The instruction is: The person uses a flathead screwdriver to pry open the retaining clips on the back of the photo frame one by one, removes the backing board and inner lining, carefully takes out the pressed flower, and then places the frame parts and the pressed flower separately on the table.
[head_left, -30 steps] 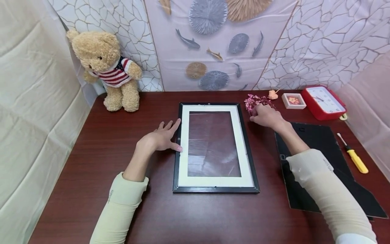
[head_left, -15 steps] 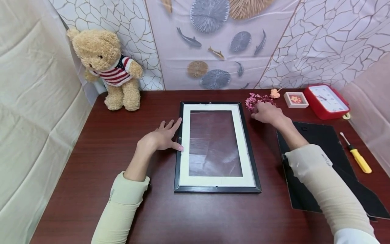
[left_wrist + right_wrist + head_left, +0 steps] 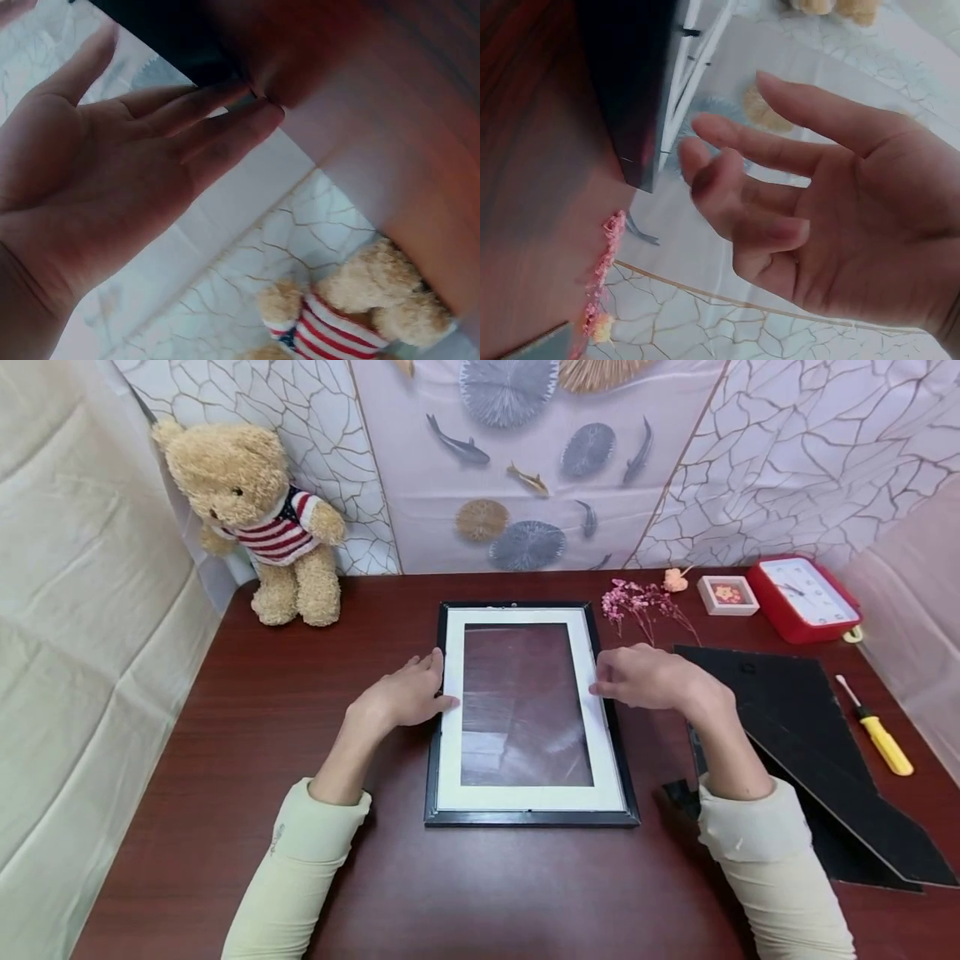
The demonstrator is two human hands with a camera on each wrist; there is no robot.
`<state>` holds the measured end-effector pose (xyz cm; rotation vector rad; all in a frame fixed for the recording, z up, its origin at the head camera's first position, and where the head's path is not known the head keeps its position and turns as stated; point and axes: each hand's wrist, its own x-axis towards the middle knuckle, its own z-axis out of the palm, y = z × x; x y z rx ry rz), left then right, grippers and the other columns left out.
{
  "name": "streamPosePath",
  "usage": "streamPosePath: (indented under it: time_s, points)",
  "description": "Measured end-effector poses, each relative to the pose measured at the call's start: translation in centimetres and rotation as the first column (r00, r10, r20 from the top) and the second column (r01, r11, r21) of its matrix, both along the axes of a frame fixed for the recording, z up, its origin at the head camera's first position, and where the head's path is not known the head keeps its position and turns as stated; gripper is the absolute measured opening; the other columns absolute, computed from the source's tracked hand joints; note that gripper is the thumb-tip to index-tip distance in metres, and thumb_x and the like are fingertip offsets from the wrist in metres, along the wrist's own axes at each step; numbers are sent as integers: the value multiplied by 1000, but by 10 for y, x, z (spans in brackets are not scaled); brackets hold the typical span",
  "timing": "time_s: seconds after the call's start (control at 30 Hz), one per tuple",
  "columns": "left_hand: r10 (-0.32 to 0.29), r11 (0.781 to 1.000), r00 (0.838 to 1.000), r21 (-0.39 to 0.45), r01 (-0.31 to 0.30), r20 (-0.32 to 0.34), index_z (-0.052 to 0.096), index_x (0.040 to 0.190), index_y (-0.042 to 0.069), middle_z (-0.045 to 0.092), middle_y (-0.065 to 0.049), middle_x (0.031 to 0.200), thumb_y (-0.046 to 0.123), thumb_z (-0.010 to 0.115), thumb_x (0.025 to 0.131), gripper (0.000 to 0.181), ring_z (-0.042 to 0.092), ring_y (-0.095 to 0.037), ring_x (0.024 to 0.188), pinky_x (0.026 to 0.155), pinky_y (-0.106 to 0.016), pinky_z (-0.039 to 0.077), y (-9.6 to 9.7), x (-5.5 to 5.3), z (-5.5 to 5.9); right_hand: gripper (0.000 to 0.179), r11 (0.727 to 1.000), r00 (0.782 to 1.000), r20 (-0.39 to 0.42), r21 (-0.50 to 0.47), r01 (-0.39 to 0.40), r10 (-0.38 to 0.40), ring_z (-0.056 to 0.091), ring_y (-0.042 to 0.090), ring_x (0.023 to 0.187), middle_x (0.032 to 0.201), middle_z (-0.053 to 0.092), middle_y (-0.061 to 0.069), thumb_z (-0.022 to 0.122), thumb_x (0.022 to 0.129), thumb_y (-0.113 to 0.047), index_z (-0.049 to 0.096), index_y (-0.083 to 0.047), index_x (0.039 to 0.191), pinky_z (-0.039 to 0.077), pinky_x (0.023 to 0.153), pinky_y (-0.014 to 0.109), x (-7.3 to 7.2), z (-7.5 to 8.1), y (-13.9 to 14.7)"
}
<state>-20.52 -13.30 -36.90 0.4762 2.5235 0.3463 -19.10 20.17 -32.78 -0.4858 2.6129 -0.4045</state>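
Observation:
A black picture frame [image 3: 532, 819] with a white mat [image 3: 525, 797] and a clear pane [image 3: 525, 710] lies flat in the middle of the table. My left hand [image 3: 401, 693] is at its left side; in the left wrist view its straight fingers [image 3: 225, 146] touch the frame's outer edge, thumb spread apart. Over the frame's right edge hovers my right hand [image 3: 648, 677]. Its fingers are loosely bent and hold nothing in the right wrist view, close beside the frame's side [image 3: 634, 97]. Pink dried flowers [image 3: 637, 599] lie just beyond that hand.
Black backing boards [image 3: 787, 685] lie at the right, partly under the right forearm. Beside them is a yellow-handled screwdriver [image 3: 885, 743]. A red clock [image 3: 806, 597], a small white box [image 3: 727, 596] and an orange flower [image 3: 675, 580] sit at the back right. A teddy bear [image 3: 277, 539] stands back left.
My right hand has come away from the pink flowers, which stay on the table, and moved toward me and left to the frame's right edge. The left hand stays at the left edge.

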Motion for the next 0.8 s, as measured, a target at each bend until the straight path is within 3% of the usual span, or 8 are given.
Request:
streamPosePath:
  time_s: [0.13,0.33,0.5,0.57,0.6,0.63,0.73,0.8]
  points:
    - [31,995,996,-91,-38,-84,13,168,-17,22,-32,178,32,53,116,81,25,-47,166,129,-62,34,18,4,-8,17,999,999,2,0,-32,32,52,17,73,78,57,2,69,108,-22,72,-5,109,42,67,35,4,-1,0]
    - [101,973,979,-186,-134,-175,8,168,-17,14,-37,177,35,44,117,81,26,-51,165,124,-67,41,37,8,-41,18,994,994,9,-12,-106,106,49,18,70,76,52,2,70,109,-25,71,-8,104,39,65,35,-6,-21,7]
    - [63,964,952,-228,-136,-299,20,164,-22,19,-45,172,37,49,116,82,35,-56,159,116,-66,49,43,18,-44,24,988,987,-46,21,-150,151,54,15,70,77,57,-1,69,108,-44,69,-22,101,43,63,34,-43,-93,38]
    - [20,969,933,-224,-108,-360,42,153,-25,27,-49,166,32,56,114,71,43,-58,154,109,-61,57,46,23,-37,28,989,988,-45,25,-145,146,55,12,69,77,59,-4,69,106,-55,68,-28,98,44,62,33,-55,-118,50]
    - [2,972,922,-215,-92,-387,53,145,-25,30,-51,164,29,58,113,63,46,-58,151,104,-59,61,47,25,-34,27,990,989,-39,22,-138,139,56,11,69,77,59,-5,70,105,-57,67,-30,98,45,63,33,-56,-122,52]
    - [-9,976,915,-202,-80,-404,62,136,-24,32,-52,162,26,60,112,55,48,-59,149,99,-57,63,48,26,-31,27,990,989,-43,18,-143,144,56,11,69,77,59,-5,70,105,-57,67,-30,98,45,63,33,-57,-125,54]
    - [-22,985,901,-163,-55,-434,77,116,-17,38,-54,157,17,65,109,37,55,-60,143,87,-53,68,51,30,-19,23,986,985,-59,-21,-166,165,53,12,70,77,56,-4,70,108,-46,67,-25,99,43,63,33,-44,-109,47]
    - [-15,989,901,-139,-51,-434,79,114,-15,40,-53,155,14,64,109,33,57,-60,141,83,-54,68,53,30,-17,20,984,983,-61,-31,-177,175,53,16,73,79,56,-1,70,109,-37,69,-18,103,43,65,35,-31,-92,39]
